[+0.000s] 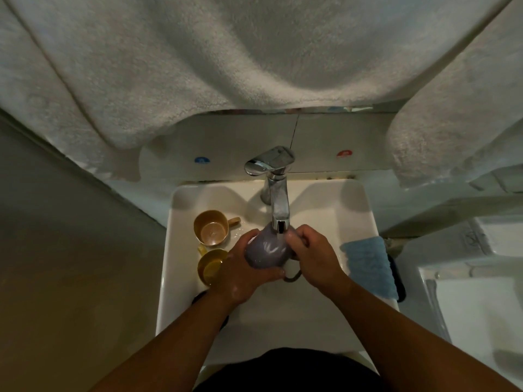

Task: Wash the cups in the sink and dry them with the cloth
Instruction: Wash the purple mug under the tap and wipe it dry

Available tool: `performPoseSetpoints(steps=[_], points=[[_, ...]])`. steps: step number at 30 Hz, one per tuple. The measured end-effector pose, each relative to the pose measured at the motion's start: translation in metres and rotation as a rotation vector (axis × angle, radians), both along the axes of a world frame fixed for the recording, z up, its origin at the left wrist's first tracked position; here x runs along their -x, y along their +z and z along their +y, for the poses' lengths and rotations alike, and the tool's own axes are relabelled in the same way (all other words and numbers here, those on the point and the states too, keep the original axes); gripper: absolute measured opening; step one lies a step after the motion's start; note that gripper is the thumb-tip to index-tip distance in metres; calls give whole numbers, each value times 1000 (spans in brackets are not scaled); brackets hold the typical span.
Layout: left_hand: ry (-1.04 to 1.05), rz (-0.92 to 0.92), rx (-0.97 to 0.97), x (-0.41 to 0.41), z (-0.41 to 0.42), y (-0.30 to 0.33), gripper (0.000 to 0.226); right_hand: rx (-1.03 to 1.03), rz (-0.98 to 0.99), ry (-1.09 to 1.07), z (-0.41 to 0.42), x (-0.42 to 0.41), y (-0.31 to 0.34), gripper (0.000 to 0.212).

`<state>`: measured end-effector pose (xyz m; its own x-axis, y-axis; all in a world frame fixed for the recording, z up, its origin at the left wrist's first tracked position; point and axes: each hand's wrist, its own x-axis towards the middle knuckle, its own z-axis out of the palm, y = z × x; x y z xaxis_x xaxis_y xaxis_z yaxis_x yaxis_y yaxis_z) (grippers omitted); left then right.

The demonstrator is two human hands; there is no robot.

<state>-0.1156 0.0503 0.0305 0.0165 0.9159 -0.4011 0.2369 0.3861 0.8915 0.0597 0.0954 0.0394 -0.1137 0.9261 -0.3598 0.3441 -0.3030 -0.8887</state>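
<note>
From the head view we see our left hand (pixel 243 270) wrapped around the body of a grey cup (pixel 266 250), fingers curled over its far side and thumb along the near side, holding it directly beneath the tap (pixel 278 205) over the sink (pixel 353 210). Our right hand (pixel 314 258) grips the cup's rim end, its fingers closed on that end (whether any reach inside, we cannot tell). Two more cups wait in the left part of the sink: a tan cup (pixel 212 229) on its side with its mouth towards us, and a yellow cup (pixel 210 268) just below it. A blue cloth (pixel 366 264) lies on the sink's right edge. We judge the grey cup light and stiff, likely plastic, and slippery when wet, so a full wrap around the body or a hook through the handle suits it best.
</note>
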Motion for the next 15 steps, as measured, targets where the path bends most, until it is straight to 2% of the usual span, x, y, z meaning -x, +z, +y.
performPoseSetpoints(steps=[2,4,6,9,11,13,15], points=[[73,-56,12,2,2,1,83,27,99,-8,0,-6,-1,19],[65,-145,53,4,2,1,72,57,188,75,-4,-11,0,12],[10,-129,63,4,2,0,73,102,218,118,-8,-12,1,16],[-96,42,-4,-3,1,-1,89,92,98,6,-9,-6,1,14],[-80,1,-12,-7,2,-3,88,89,28,-79,-7,-3,0,25],[-73,3,-23,-9,3,1,72,109,67,-134,-5,-2,-1,36],[-85,5,-6,-10,3,5,49,84,110,-127,-4,-4,-2,35]])
